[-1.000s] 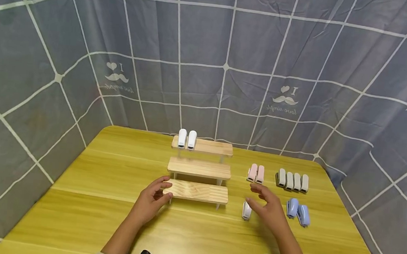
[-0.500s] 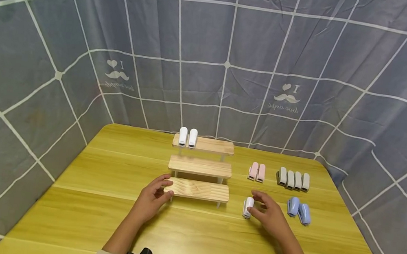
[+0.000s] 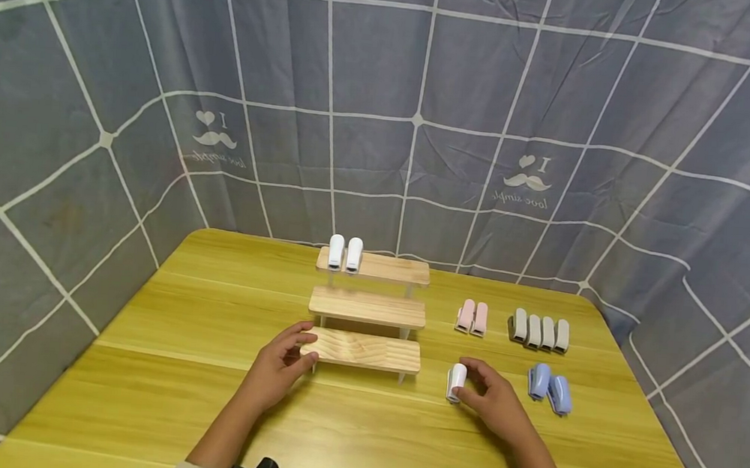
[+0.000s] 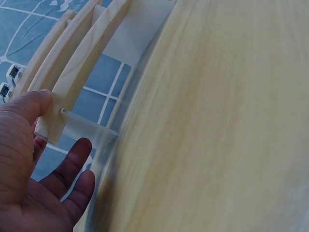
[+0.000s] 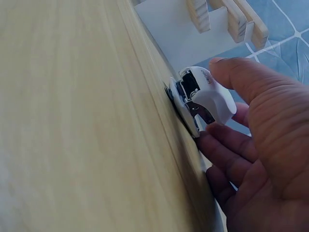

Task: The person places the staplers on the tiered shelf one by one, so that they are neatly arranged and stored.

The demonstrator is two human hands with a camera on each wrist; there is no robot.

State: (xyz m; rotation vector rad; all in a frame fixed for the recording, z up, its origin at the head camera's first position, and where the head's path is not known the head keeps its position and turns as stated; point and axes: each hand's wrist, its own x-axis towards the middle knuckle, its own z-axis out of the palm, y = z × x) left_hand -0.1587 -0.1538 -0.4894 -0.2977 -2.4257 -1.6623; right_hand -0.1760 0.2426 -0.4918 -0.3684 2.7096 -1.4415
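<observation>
A three-tier wooden display stand [image 3: 364,350] rises in steps on the table. My left hand [image 3: 277,368] holds the left end of its lowest tier, thumb [image 4: 36,102] on the board in the left wrist view. Two white staplers [image 3: 354,255] stand side by side on the left of the top tier. To the right of the stand, another small white stapler [image 3: 457,382] rests on the table. My right hand [image 3: 494,404] grips it from its right side. In the right wrist view the thumb [image 5: 231,70] lies at the white stapler's [image 5: 215,96] top, with fingers low along the far side.
Two pink staplers [image 3: 472,317] lie right of the stand. Further right is a row of several grey staplers [image 3: 547,333], and nearer, two blue staplers [image 3: 550,389] lie to the right of my right hand. A grey checked curtain [image 3: 383,152] encloses the wooden table [image 3: 166,364].
My right hand has come down and closed its thumb and fingers round the white stapler on the table. The left hand stays at the stand's lowest tier.
</observation>
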